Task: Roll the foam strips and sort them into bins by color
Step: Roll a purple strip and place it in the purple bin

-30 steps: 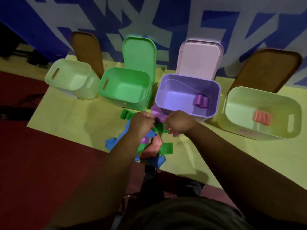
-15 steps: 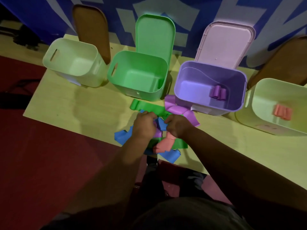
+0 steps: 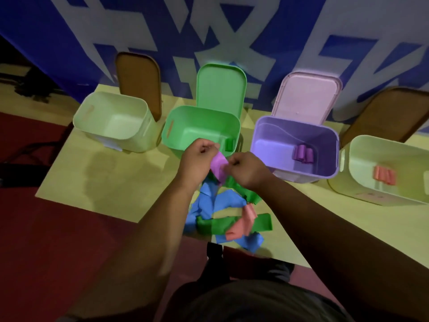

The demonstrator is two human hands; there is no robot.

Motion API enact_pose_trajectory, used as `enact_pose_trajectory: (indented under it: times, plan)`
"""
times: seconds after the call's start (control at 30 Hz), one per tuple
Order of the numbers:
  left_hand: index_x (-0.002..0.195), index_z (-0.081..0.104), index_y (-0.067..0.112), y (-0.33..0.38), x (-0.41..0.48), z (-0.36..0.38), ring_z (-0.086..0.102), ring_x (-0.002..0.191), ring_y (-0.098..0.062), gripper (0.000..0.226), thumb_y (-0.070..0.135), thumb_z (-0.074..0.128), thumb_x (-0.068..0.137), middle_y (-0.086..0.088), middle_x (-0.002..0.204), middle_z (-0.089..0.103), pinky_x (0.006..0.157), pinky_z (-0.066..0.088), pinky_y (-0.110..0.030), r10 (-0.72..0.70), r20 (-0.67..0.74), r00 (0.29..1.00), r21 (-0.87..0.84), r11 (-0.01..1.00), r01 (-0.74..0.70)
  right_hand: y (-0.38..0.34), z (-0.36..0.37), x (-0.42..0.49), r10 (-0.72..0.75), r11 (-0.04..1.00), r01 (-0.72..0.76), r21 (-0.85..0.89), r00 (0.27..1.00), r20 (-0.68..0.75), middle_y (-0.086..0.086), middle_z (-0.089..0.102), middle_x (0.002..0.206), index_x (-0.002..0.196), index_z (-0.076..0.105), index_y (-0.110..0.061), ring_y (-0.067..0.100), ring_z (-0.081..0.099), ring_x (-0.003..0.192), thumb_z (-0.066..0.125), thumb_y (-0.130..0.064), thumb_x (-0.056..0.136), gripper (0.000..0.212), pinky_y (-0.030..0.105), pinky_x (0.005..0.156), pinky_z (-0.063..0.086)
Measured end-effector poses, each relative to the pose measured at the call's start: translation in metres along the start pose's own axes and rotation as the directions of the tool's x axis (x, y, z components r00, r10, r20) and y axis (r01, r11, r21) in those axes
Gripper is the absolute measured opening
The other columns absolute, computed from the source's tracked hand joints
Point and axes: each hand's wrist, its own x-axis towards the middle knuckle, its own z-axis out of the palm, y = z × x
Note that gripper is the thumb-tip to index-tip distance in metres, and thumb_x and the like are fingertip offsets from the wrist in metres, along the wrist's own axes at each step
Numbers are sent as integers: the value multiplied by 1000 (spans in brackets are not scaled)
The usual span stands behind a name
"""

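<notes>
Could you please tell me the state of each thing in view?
left hand: pinches purple strip.
right hand: pinches purple strip.
purple strip: held between hands.
green bin: lid up, holds green roll.
purple bin: lid up, holds purple rolls.
right pale bin: holds coral rolls.
loose strips: heaped, unrolled.

Honestly, nothing legible here. The blue banner (image 3: 69, 43) behind the surface's far edge has huge white characters, but they're cropped and I can't make them out. The pale green bin (image 3: 362, 163) at the right edge has tiny print on its front, too small to read.
</notes>
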Motion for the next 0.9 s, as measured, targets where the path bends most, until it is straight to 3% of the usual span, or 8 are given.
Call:
enact_pose_trajectory:
  times: [0.13,0.27,0.33,0.47,0.57,0.67,0.8,0.9]
  plan:
    - [114,76,22,45,8,-14,69,90,-15,14,16,65,107,-3,105,76,78,56,-32,11,62,998,-280,960,7,-51,-38,-5,11,999,-10,46,1000,-23,11,69,81,89,69,-7,25,62,76,65,-31,98,26,36,71,47]
    - [125,73,4,91,15,-35,75,106,-22,27,-4,56,105,-19,121,76,90,60,-30,11,163,987,-594,799,89,-84,-66,-14,9,972,24,233,990,-141,-5,66,71,78,67,-13,13,58,70,64,-25,95,21,36,73,46]
    - [128,70,-3,112,17,-43,75,109,-24,30,-10,54,103,-20,120,77,95,61,-30,41,175,984,-684,724,92,-97,-76,-19,33,931,32,365,985,-169,-2,62,67,76,66,-15,14,59,64,66,-20,94,18,38,73,48]
    - [130,66,-8,157,7,-51,76,104,-21,31,-14,59,101,-17,115,78,99,62,-30,148,201,968,-750,660,55,-126,-96,-35,70,732,35,681,990,-126,21,65,82,102,65,2,43,75,75,62,-9,97,13,54,75,64]
    - [129,67,-8,192,-4,-56,77,100,-22,31,-11,66,99,-21,116,75,96,63,-30,212,185,960,-744,668,-4,-145,-112,-48,-6,793,167,585,964,-267,8,71,88,121,67,-18,28,76,74,64,-21,102,19,42,65,63]
    - [122,72,-4,225,-17,-56,79,102,-28,26,-9,70,97,-22,116,78,92,65,-33,258,159,953,-697,713,-77,-159,-132,-59,-200,888,350,299,878,-434,-7,71,104,131,62,-39,10,74,79,67,-37,103,29,35,69,63]
    - [114,80,6,253,-28,-45,79,107,-35,21,-3,77,95,-19,113,81,92,65,-42,274,99,957,-623,767,-155,-174,-154,-75,-284,864,470,177,749,-599,-17,72,114,128,68,-30,-6,68,98,69,-33,103,25,11,76,56]
    - [103,85,22,265,-37,-34,80,105,-33,18,7,82,93,-10,108,82,95,65,-54,325,43,945,-514,818,-258,-177,-171,-79,-226,855,470,220,719,-657,-14,76,101,114,74,-24,-3,70,94,75,-31,99,16,9,77,52]
